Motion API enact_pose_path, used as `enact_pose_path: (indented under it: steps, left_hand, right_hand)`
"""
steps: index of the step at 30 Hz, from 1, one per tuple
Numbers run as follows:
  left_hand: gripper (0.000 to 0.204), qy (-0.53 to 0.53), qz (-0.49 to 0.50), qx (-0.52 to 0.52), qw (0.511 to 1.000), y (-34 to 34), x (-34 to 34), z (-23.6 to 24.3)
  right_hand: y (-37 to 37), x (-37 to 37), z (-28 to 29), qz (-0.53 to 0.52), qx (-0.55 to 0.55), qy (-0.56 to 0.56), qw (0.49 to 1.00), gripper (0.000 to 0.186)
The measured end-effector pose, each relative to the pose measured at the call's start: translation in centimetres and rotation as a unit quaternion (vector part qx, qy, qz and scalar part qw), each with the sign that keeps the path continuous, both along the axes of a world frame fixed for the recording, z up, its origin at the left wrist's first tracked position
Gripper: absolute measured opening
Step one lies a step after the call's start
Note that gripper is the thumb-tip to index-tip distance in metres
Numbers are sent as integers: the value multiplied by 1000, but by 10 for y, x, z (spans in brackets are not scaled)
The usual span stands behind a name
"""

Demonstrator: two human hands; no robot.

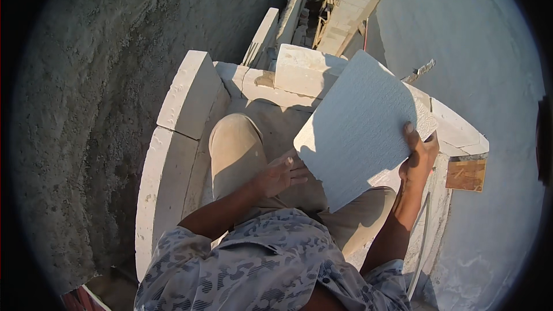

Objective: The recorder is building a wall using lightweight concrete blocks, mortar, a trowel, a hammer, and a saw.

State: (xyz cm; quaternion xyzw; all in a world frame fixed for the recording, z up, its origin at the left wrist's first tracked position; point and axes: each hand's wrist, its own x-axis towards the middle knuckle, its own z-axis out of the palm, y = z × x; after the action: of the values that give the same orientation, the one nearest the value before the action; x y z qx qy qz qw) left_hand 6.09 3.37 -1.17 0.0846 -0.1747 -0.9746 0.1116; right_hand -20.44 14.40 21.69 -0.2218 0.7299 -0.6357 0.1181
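Note:
A pale, rough-faced building block (pixel 362 129) hangs tilted in front of me, partly in shadow. My right hand (pixel 419 148) grips its right edge, thumb on the broad face; the fingers behind it are hidden. Just off the block's lower left edge is my left hand (pixel 282 175), fingers spread and apart, holding nothing. It hovers by my left knee. Beyond the held block, another white block (pixel 305 69) sits on top of the low block wall (pixel 262 85).
A white block wall (pixel 164 175) runs along my left, with a rough grey wall (pixel 98 109) beyond it. More blocks (pixel 458 124) and a brown board (pixel 466 174) are at right. Far ahead, block partitions (pixel 343 0) border a deep gap with wooden pieces.

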Motion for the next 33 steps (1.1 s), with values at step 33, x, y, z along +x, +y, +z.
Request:
enact_pose_path:
  steps: [33]
  left_hand:
    - [106,-92,188,-845,492,-312,-8,364]
  right_hand:
    - [-148,58,58,99,-118,12,988,75]
